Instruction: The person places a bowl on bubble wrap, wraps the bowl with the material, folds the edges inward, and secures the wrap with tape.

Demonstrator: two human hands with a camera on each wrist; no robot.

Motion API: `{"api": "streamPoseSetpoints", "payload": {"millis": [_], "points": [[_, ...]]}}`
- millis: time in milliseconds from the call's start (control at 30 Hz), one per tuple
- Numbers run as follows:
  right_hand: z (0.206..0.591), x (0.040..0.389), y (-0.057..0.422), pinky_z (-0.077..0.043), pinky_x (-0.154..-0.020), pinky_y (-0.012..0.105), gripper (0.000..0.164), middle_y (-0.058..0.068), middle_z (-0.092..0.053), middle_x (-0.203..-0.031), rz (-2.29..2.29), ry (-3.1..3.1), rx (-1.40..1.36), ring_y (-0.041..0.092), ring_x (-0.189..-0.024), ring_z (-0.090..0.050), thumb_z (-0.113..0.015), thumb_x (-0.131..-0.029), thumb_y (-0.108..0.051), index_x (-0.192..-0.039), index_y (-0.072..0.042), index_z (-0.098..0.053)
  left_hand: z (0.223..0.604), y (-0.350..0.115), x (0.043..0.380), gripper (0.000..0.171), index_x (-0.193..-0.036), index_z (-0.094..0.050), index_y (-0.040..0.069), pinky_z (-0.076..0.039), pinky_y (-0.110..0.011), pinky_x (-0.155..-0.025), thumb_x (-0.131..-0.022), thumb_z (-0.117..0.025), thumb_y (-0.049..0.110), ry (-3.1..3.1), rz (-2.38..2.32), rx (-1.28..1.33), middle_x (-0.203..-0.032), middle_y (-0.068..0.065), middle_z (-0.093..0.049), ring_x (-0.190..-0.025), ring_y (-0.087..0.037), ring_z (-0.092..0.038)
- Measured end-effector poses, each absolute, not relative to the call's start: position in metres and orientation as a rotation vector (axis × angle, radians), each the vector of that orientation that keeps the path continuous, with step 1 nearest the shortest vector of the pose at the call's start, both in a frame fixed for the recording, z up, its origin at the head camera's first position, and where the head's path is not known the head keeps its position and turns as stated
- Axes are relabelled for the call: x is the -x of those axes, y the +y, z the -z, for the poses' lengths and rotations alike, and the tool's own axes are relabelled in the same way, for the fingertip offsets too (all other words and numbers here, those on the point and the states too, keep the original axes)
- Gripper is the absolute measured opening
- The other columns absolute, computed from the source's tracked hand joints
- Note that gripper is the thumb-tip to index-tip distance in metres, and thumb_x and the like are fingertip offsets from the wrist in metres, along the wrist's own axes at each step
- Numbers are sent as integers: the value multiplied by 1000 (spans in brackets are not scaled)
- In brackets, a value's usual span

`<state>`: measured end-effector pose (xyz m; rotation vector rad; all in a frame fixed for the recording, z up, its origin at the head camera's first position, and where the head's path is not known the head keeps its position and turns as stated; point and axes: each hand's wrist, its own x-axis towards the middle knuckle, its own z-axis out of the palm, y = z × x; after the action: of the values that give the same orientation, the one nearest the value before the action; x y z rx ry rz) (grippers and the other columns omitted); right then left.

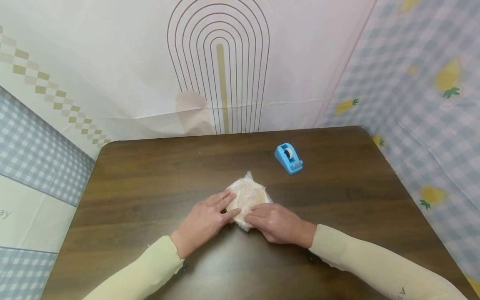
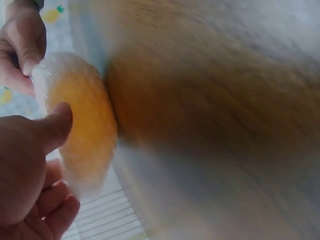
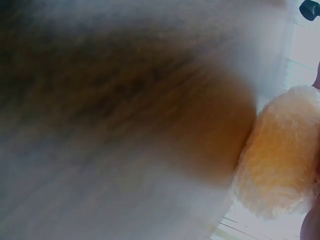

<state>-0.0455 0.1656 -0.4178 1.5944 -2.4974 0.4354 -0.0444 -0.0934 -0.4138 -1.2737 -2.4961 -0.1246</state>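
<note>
A roundish bundle in clear bubble wrap (image 1: 248, 195) lies flat on the table, with something yellow-orange showing through; what it is stays hidden. My left hand (image 1: 205, 217) holds the bundle's left side, fingers over its upper left edge and thumb at the near edge. In the left wrist view the thumb (image 2: 59, 125) presses on the bubble wrap (image 2: 85, 120) while the other fingers curl beside it. At the near right edge my right hand (image 1: 279, 223) pinches the wrap with bent fingers. The right wrist view has the bundle (image 3: 280, 155) at its right, that hand mostly out of frame.
A light blue tape dispenser (image 1: 288, 158) with a roll in it stands behind and right of the bundle. Under everything is a dark brown wooden table (image 1: 150, 179). Patterned cloth (image 1: 307, 58) hangs along the back and both sides.
</note>
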Motion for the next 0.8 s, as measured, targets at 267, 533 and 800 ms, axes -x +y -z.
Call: {"api": "streamPoseSetpoints", "payload": {"millis": [267,533,800], "points": [[419,49,170,-54,-101,33,31,0,-73,-119,-402,-2367,-1598,13,-113,-68,-66,-94,-28,-121,-12,-70,410,-88,39,28,-119,-72,28,-50,-38,-107,-92,-68,25,-2554,27,1223,-136,-13,-63,-129,-27,-59],[414,55,178,-53,-102,40,37,7,-70,-127,-396,-2271,-1540,18,-122,-64,-61,-97,-30,-125,-8,-68,408,-83,35,27,-118,-73,26,-49,-38,-107,-91,-67,25,-2587,0,1192,-135,-13,-64,-129,-29,-58],[405,73,197,-51,-105,44,41,10,-64,-136,-408,-2358,-1393,22,-128,-60,-60,-96,-28,-130,-5,-64,406,-81,34,26,-118,-72,26,-48,-39,-109,-92,-67,25,-2608,-1,1187,-135,-14,-63,-130,-30,-58]]}}
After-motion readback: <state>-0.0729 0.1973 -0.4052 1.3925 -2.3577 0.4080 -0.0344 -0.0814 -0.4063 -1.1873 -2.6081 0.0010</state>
